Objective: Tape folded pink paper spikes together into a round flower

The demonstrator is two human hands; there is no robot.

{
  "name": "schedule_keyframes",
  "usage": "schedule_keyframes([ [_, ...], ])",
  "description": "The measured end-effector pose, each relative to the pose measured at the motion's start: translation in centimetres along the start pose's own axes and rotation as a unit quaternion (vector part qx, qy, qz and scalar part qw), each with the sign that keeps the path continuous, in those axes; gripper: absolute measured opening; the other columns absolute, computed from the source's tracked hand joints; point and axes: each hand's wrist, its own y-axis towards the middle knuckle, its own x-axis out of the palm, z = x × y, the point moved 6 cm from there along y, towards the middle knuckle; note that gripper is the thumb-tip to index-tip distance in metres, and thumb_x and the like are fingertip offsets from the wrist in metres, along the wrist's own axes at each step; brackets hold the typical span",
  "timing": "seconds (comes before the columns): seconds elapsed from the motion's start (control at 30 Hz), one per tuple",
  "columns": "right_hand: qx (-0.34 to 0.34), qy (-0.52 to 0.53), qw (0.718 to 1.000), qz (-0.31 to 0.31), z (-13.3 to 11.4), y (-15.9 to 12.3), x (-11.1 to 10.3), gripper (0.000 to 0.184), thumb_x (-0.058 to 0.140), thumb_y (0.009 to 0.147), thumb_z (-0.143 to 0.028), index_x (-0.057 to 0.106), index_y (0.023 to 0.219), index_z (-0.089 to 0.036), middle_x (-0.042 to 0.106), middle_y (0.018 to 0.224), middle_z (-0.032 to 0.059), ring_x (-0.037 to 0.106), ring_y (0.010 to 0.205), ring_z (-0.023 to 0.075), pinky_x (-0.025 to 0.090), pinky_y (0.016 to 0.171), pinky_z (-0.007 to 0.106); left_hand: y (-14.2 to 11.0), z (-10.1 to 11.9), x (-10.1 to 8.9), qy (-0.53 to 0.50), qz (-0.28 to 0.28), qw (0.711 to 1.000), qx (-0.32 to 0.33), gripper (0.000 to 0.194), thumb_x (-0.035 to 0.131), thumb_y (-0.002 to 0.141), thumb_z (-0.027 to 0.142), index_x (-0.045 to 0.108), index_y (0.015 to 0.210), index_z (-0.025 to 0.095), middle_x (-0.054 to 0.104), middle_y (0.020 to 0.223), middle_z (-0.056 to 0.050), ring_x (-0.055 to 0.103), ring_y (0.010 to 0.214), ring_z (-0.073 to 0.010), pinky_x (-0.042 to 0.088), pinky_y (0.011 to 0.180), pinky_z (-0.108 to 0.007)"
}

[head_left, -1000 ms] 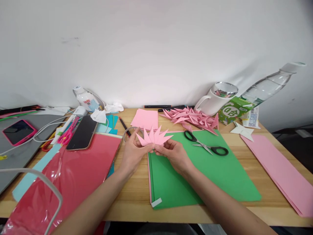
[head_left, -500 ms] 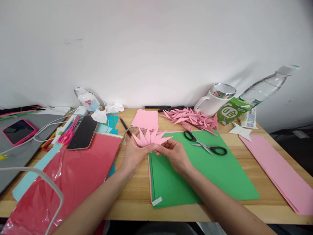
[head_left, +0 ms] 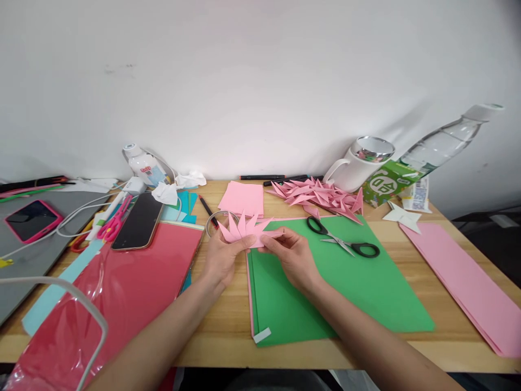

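Between my two hands is a fan of folded pink paper points (head_left: pixel 244 227), held just above the left edge of a green paper sheet (head_left: pixel 337 288). My left hand (head_left: pixel 223 252) grips its left side, thumb across the front near the base. My right hand (head_left: pixel 291 251) pinches the right end between thumb and fingers, the rightmost point lying over those fingers. Behind the fan sits a stack of pink paper squares (head_left: pixel 243 198). A pile of folded pink pieces (head_left: pixel 321 195) lies farther back right. Black-handled scissors (head_left: pixel 342 239) rest partly spread on the green sheet.
To the left are a red sheet in clear plastic (head_left: pixel 134 282), a black phone (head_left: pixel 138 221) and pink scissors (head_left: pixel 116 220). A white mug (head_left: pixel 360 165), a green box (head_left: pixel 385 184) and a tilted water bottle (head_left: pixel 443 144) stand back right. Long pink strips (head_left: pixel 464 285) lie right.
The fan has tipped slightly and sits a little lower. My right thumb has shifted right along its base, and its rightmost point now lies flatter over my right fingers.
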Motion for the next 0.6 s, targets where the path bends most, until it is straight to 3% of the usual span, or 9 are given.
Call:
schedule_keyframes([
  [0.23,-0.045,-0.029,0.998,-0.019,-0.81,-0.16,0.42,0.028,0.084,0.056,-0.039,0.065,0.063,-0.019,0.069,0.07,-0.0005,0.061,0.06,0.0133,0.055,0.06,0.029,-0.02,-0.07,-0.07,-0.01,0.006,1.0,-0.012,0.048,0.085,0.046,0.013,0.061,0.088,0.015,0.067,0.076,0.002,0.058,0.059,-0.0081,0.043,0.046,-0.016],
  [0.47,-0.008,-0.053,0.999,-0.004,-0.31,0.08,-0.31,0.035,0.084,0.055,-0.038,0.066,0.077,-0.019,0.069,0.068,0.0008,0.062,0.059,0.0144,0.054,0.06,0.029,0.34,0.47,0.0,0.057,-0.043,0.997,0.041,0.058,0.083,0.05,0.012,0.057,0.101,0.018,0.069,0.102,-0.003,0.066,0.093,-0.0186,0.054,0.075,-0.027],
  [0.6,0.007,-0.038,0.999,-0.008,0.07,0.22,-0.3,0.032,0.084,0.054,-0.037,0.066,0.072,-0.018,0.068,0.07,0.0004,0.061,0.062,0.0136,0.054,0.063,0.028,0.51,0.18,-0.29,0.103,-0.029,0.992,0.067,0.058,0.082,0.054,0.015,0.056,0.106,0.018,0.069,0.102,-0.004,0.066,0.094,-0.0204,0.054,0.077,-0.03],
])
